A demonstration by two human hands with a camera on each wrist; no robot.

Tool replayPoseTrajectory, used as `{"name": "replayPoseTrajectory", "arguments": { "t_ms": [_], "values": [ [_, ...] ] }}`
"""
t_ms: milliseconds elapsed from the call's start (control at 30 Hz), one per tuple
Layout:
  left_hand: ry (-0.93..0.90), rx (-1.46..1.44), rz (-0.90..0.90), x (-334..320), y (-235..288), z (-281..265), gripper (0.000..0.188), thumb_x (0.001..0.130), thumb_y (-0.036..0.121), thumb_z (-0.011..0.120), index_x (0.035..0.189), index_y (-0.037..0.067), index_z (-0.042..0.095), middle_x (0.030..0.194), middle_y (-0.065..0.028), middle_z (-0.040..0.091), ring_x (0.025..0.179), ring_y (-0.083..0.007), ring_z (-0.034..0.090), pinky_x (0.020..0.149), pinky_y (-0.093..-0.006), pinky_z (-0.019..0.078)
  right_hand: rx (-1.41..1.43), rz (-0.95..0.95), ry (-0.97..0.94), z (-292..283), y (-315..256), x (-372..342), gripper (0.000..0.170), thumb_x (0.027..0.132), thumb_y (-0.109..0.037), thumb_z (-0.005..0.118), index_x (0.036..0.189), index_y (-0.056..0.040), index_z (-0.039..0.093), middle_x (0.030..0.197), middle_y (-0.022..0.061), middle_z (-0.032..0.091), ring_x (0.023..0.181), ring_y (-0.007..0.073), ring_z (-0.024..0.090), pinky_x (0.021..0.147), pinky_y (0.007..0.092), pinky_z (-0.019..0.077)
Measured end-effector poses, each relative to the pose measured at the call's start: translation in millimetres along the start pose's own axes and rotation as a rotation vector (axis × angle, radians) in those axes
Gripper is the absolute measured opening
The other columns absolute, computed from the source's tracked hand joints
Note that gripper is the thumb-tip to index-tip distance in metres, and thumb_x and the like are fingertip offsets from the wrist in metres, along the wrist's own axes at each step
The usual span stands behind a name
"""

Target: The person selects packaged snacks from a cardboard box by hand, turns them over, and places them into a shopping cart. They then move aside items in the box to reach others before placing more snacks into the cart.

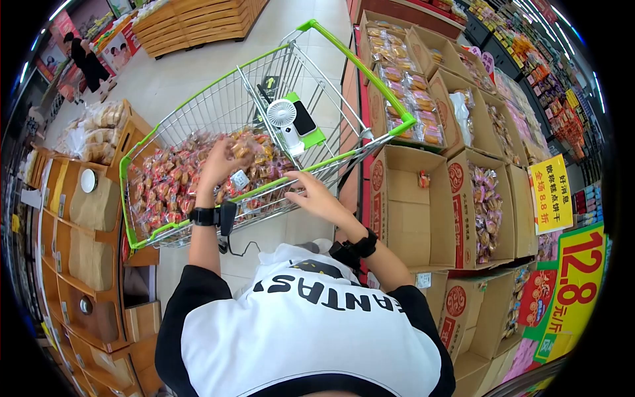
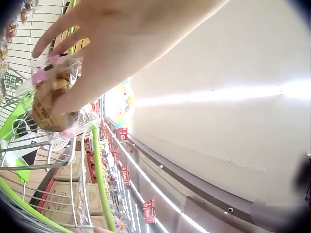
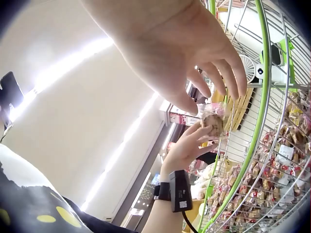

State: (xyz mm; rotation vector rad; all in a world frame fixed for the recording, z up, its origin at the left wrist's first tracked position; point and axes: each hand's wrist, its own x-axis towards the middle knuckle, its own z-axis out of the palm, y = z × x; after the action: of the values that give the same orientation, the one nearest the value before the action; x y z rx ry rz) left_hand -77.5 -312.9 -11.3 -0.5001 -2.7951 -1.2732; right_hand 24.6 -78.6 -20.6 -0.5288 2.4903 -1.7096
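At far left stands a brown wooden display shelf (image 1: pixel 137 127), beside a green-rimmed wire shopping cart (image 1: pixel 364 71). Red-and-brown wrapped pastries (image 1: pixel 162 185) fill the cart's far end, loosely heaped; its wire walls contain them. Over the heap, the left hand (image 1: pixel 221 162) grips a single brown pastry in clear, pink-marked film (image 2: pixel 48 104), thumb on one face and fingers beyond. The hold appears light, presumably to spare a crushable item.

Right of the heap, a white round-headed handheld fan (image 1: pixel 283 114) and a black rectangular phone (image 1: pixel 303 118) lie by the green plastic flap (image 1: pixel 316 139), apparently so placed to stay clear of the goods. The right hand (image 1: pixel 317 195) is empty, fingers loosely extended near the close rim; contact with it cannot be confirmed. Farther right, an open brown cardboard box (image 1: pixel 403 231) contains one small packet (image 1: pixel 423 178).

The left wrist view discloses the thumb's placement and the film, both indistinct from the head. The right wrist view lines up the right thumb with the held pastry; the head view shows the two apart.
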Motion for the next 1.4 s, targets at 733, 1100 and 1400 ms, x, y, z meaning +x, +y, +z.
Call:
{"name": "replayPoseTrajectory", "arguments": {
  "t_ms": [733,1100,1400],
  "values": [
    [0.501,-0.234,1.644,-30,313,-103,0.075,0.072,0.065,0.038,0.13,0.021,0.019,0.133,-0.021,0.016,0.125,-0.0325,0.013,0.09,-0.0658,0.015,-0.47,-0.432,1.202,-197,-192,-150,0.024,0.079,-0.004,0.046,0.102,0.0038,0.05,0.101,0.0122,0.054,0.092,0.0175,0.051,0.082,0.0286,0.0389],
    [0.516,-0.52,1.687,-12,344,-56,0.07,0.073,0.061,0.037,0.129,0.021,0.021,0.133,-0.0195,0.017,0.125,-0.0318,0.014,0.091,-0.0645,0.0137,-1.134,-0.767,0.592,-144,-257,-223,0.034,0.08,-0.023,0.042,0.109,-0.0065,0.046,0.103,0.0165,0.051,0.094,0.0335,0.048,0.076,0.0446,0.0402],
    [0.463,-0.717,1.716,0,376,-27,0.067,0.074,0.057,0.036,0.128,0.02,0.023,0.133,-0.0183,0.018,0.125,-0.0312,0.014,0.092,-0.0635,0.0126,-1.399,-0.853,0.837,-114,-281,-207,0.018,0.082,-0.027,0.043,0.098,-0.0215,0.045,0.075,0.0006,0.051,0.067,0.0166,0.047,0.056,0.0332,0.0384]
  ]
}}
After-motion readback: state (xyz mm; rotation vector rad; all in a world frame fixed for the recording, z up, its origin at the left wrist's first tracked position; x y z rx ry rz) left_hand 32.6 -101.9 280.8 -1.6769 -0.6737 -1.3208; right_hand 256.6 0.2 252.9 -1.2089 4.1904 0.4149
